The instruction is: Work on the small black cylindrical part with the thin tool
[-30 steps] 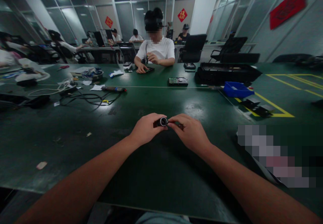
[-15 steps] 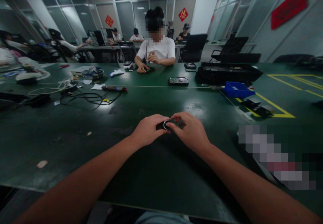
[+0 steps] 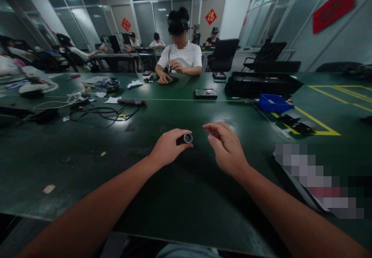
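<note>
My left hand (image 3: 168, 149) is closed round a small dark cylinder (image 3: 186, 138) with a shiny round end that faces right. My right hand (image 3: 226, 147) hovers a little to its right, apart from the cylinder, with fingers half curled. A tiny dark piece (image 3: 215, 134) shows between its thumb and fingertips; I cannot make out what it is. Both hands are just above the green table (image 3: 180, 196), near its middle.
Across the table sits a person in a white shirt (image 3: 181, 56). A circuit board (image 3: 205, 93), a black case (image 3: 261, 82), a blue tray (image 3: 274, 103) and small black parts (image 3: 296, 122) lie at the right. Cables (image 3: 101, 112) and a pen-like tool (image 3: 132, 102) lie at the left.
My two hands were together on the cylinder. My right hand has come off it and moved right and slightly up; my left hand still holds the cylinder.
</note>
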`<state>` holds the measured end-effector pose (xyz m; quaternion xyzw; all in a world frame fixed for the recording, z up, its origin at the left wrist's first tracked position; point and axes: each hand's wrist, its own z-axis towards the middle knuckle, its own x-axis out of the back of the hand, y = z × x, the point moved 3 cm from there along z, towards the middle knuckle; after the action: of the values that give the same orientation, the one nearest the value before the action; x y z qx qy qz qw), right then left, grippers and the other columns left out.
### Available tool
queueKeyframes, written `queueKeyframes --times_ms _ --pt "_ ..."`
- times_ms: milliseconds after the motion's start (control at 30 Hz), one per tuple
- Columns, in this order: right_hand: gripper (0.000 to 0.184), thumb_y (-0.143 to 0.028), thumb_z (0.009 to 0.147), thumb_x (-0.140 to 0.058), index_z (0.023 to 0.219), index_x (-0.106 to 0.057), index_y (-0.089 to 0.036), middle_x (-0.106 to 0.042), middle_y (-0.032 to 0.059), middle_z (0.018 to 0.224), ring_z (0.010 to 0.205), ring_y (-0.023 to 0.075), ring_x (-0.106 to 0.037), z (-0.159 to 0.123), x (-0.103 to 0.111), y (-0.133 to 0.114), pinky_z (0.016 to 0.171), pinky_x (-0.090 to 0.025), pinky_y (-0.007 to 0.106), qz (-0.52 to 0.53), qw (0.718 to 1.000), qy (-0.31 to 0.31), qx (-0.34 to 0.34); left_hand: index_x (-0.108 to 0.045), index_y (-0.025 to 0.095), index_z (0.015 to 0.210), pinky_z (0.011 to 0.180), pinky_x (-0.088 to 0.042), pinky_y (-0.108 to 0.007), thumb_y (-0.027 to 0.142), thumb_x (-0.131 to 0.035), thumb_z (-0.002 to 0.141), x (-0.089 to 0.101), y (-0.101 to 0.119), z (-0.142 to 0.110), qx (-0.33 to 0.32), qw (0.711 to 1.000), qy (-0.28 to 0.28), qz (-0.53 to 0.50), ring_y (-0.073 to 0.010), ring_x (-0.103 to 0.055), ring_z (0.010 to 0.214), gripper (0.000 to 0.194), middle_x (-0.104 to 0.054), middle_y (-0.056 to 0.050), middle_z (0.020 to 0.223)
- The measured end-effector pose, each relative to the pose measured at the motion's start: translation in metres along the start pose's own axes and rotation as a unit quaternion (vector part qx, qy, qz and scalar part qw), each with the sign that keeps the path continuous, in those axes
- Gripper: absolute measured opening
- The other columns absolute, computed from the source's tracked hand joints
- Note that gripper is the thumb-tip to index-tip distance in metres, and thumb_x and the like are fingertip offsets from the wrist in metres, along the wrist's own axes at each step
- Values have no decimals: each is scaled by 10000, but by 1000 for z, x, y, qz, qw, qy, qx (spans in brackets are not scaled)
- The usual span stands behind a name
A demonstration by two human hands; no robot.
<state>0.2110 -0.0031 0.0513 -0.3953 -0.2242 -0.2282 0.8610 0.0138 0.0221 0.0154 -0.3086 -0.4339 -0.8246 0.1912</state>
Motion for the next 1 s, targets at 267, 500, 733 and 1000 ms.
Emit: queueKeyframes --times_ms 267,500,733,1000 --pt "239 -365 1003 -513 997 -702 -218 -721 29 808 703 179 -674 -6 6 -5 660 -505 317 -20 1000 14 -5 -701 248 1187 870 -528 -352 253 -804 821 2 -11 2 41 999 24 -12 -211 -681 994 380 -736 -28 1113" --pt "226 -359 1007 -510 1131 -641 -222 -769 46 891 786 194 -740 -14 2 -2 712 -557 324 47 998 44 -27 -708 246 1171 850 -533 -345 237 -808 814 1 -11 3 52 998 21 -23 -203 -686 959 371 -740 -29 1088" --pt "192 -327 1000 -508 1083 -638 -213 -771 48 878 765 187 -730 -11 1 -4 692 -523 311 -1 1000 23 -10 -703 250 1177 836 -526 -335 257 -811 816 0 -8 2 26 999 20 -24 -197 -680 963 377 -737 -18 1094" --pt "176 -312 1011 -490 1074 -621 -213 -760 45 883 779 186 -728 -12 3 -7 709 -518 311 -1 1000 29 5 -702 235 1186 834 -522 -329 261 -805 827 2 -5 0 32 999 15 -25 -203 -674 956 375 -732 -14 1087"
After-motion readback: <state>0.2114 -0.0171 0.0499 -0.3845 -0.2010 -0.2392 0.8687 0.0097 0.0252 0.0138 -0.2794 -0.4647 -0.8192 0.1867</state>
